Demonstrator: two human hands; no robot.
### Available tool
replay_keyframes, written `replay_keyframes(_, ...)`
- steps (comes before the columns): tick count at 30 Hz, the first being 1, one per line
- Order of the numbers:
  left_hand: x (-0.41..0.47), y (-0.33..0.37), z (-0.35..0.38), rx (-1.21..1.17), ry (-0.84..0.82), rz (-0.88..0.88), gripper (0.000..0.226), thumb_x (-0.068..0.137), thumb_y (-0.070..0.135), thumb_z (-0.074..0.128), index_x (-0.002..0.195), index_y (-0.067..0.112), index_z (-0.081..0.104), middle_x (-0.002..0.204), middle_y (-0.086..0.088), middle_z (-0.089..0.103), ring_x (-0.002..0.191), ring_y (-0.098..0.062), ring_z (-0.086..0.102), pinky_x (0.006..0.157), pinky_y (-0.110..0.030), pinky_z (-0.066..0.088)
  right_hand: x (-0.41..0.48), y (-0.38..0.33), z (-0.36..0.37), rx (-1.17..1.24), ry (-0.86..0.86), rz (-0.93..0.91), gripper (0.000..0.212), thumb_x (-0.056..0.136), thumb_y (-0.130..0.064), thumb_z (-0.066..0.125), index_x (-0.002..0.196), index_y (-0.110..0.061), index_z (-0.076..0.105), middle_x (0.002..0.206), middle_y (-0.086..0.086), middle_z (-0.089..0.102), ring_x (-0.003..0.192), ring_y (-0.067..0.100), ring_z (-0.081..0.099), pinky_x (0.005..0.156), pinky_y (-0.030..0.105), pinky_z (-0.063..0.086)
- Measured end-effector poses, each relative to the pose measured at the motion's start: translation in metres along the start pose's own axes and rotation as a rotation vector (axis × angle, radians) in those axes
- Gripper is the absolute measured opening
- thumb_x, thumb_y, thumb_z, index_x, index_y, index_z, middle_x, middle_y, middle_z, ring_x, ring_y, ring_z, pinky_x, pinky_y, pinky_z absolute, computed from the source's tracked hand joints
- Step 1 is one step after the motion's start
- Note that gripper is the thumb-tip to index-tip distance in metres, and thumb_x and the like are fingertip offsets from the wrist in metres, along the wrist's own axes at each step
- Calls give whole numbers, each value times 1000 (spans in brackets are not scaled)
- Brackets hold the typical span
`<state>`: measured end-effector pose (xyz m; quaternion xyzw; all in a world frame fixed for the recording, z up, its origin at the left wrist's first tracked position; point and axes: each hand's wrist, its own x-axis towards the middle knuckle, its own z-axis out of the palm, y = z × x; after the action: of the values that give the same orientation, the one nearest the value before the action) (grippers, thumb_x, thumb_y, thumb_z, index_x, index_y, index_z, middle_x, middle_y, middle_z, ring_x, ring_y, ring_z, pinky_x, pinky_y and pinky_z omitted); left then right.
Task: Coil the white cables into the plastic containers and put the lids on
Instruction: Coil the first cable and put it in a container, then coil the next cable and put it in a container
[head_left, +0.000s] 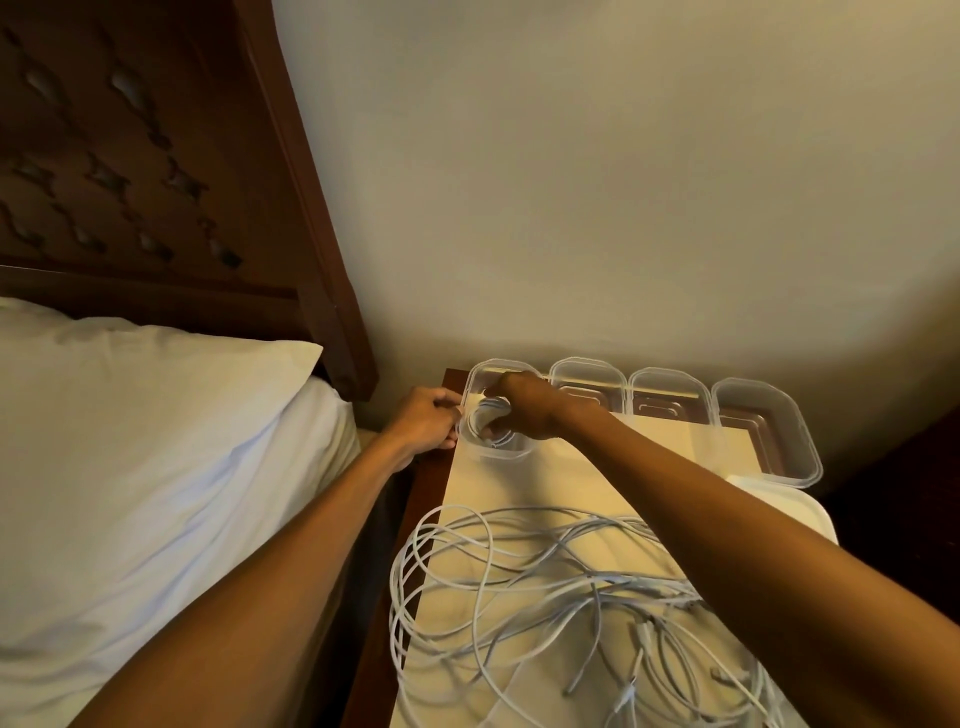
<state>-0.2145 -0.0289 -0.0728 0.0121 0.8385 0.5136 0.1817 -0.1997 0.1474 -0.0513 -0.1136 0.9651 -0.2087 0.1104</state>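
A coiled white cable (488, 415) lay curled inside the leftmost clear plastic container (480, 451), a rounded rectangular tub at the far left corner of the surface (524, 483). The right hand (524, 410) reached down into that tub from above, its fingers bent over the coil and pressing on it; its grip was half closed around the loops, though the fingertips were hidden behind the cable and the tub wall, so how tightly it pinched could not be told. The left hand (426, 418) sat just outside the tub's left wall, fingers curled and touching the rim, its grip nearly closed on the edge of the container.

Three more clear plastic containers (670, 395) stood in a row to the right of the first one, along the wall, all open and with no cable in them. Nearer the person, a loose tangle of white cables (524, 597) sprawled over the pale cloth-covered surface, several loops hanging past its left edge. A white flat piece (789, 501), possibly a lid or tray, showed just beyond the right forearm, near the rightmost container.

To the left were a bed with a white pillow (156, 441) and a dark carved wooden headboard (156, 156); a plain cream wall (623, 182) rose behind the surface.
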Motion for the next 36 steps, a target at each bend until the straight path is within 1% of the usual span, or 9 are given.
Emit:
replay_keyframes(7,-4,5,0,36,-3,-8,14,98,13,59,110,13,67,85,-8,69,72,-14,64,64,-25,57,-8,3,-10,5,78,9,40,90,-21,68,128,-10,63,130,8,63,115,28,59,98,35,47)
replay_keyframes(13,-9,7,-1,140,29,29,22,99,16,57,119,10,66,90,-8,69,77,-17,64,73,-31,58,-29,7,-20,81,208,31,31,92,-16,66,121,-7,66,123,12,66,108,30,61,88,31,46)
replay_keyframes(16,-22,19,-3,313,91,149,31,100,20,56,129,10,61,116,-6,67,99,-18,62,79,-26,47,-44,5,-25,156,287,29,24,94,-17,63,115,-9,69,117,10,68,104,27,62,86,34,49)
replay_keyframes(21,-68,46,-5,390,153,462,23,99,22,58,118,17,69,108,4,69,90,-5,58,73,-14,42,-80,-7,-41,240,349,11,22,96,-23,60,112,-10,69,107,3,70,90,15,63,75,25,49)
replay_keyframes(23,-95,56,-2,356,72,535,20,99,26,58,113,19,71,102,9,69,88,-5,61,71,-11,43,-103,-11,-49,287,298,4,20,96,-23,60,109,-11,70,100,2,71,84,13,66,73,24,52)
replay_keyframes(27,-146,68,9,314,-187,532,28,101,37,51,99,20,74,82,7,72,75,-3,64,70,-22,50,-155,-10,-58,255,18,25,19,97,-10,56,112,-13,68,101,-1,71,86,7,69,69,14,51)
replay_keyframes(31,-178,61,27,494,-428,377,41,93,57,54,107,24,73,95,10,74,87,-7,66,78,-30,54,-200,-9,-49,199,-289,130,38,88,-2,64,124,-16,62,122,1,67,109,13,62,93,27,49)
replay_keyframes(33,-191,62,35,630,-530,348,43,89,56,62,115,23,71,102,5,74,89,-10,67,80,-29,55,-221,-12,-41,155,-300,161,45,85,-11,72,128,-20,60,128,1,63,115,17,59,101,35,47)
replay_keyframes(36,-210,78,39,628,-580,361,27,94,34,65,110,14,73,83,1,73,74,-12,67,70,-28,54,-249,-20,-33,141,-218,149,45,87,-26,72,129,-21,59,132,1,61,118,18,57,102,35,46)
